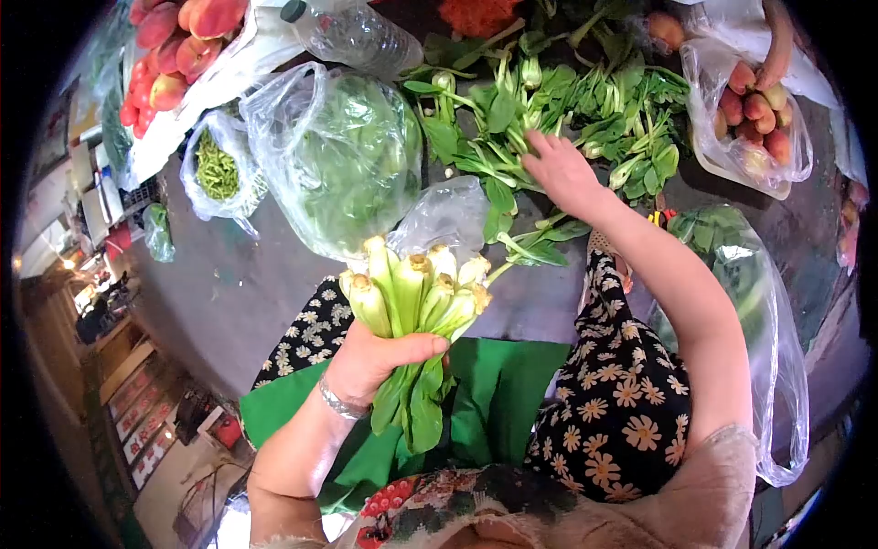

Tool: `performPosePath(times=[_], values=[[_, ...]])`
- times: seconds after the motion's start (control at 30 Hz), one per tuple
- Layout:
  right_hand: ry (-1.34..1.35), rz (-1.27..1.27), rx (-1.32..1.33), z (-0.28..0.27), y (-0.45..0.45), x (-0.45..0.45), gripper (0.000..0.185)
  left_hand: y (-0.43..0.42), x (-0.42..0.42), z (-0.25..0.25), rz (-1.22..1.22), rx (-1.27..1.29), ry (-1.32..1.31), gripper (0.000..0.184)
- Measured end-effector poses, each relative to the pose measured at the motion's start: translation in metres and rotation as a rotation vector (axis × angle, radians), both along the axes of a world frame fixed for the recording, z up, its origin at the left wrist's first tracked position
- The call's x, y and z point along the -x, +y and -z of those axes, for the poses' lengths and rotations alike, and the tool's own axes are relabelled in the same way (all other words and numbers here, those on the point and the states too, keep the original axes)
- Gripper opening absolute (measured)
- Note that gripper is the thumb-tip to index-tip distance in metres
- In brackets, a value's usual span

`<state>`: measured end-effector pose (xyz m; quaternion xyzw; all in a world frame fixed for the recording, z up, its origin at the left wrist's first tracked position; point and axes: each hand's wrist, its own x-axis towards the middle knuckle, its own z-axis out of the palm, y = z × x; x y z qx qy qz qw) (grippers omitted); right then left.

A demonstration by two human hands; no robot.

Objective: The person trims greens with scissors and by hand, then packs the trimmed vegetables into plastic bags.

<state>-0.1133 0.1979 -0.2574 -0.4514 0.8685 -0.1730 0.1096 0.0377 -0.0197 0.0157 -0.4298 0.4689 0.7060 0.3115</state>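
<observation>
1. Our left hand (pixel 380 361) holds a bunch of greens (pixel 412 293) tight, middle of frame.
2. Our right hand (pixel 562 174) is at loose greens (pixel 631 105), upper middle; we can't tell if it grips.
3. A see-through bag (pixel 448 210) lies between; a fruit bag (pixel 754 119) sits upper right.

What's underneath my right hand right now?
Your right hand is over loose leafy greens, which show around its fingers. Whatever lies directly beneath the palm is hidden by the hand itself, so I can't tell.
</observation>
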Motion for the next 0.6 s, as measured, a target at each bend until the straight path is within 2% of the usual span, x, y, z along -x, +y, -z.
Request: performPosePath(times=[0.07, 0.13, 0.17, 0.27, 0.4, 0.47, 0.6], values=[[0.001, -0.024, -0.078, -0.008, 0.005, -0.008, 0.028, 0.001, -0.001, -0.002, 0.017, 0.024, 0.016, 0.062], [-0.355, 0.046, -0.246, -0.033, 0.004, 0.002, 0.035, 0.003, -0.001, -0.003, 0.023, 0.062, 0.035, 0.056], [-0.432, 0.129, -0.213, -0.033, 0.002, 0.016, 0.039, 0.003, 0.000, -0.004, 0.017, 0.061, 0.037, 0.056], [-0.338, 0.398, 0.138, -0.019, -0.008, 0.053, 0.029, 0.002, 0.004, -0.006, 0.034, 0.015, 0.025, 0.057], [-0.202, 0.613, 0.090, 0.015, -0.029, 0.100, 0.028, 0.001, 0.007, -0.005, 0.015, -0.042, 0.015, 0.056], [-0.350, 0.747, -0.077, 0.026, -0.038, 0.116, 0.033, 0.000, 0.009, -0.004, 0.027, -0.071, 0.023, 0.055], [-0.444, 0.811, -0.217, 0.019, -0.053, 0.119, 0.044, -0.002, 0.011, 0.000, 0.056, -0.052, 0.020, 0.056]])
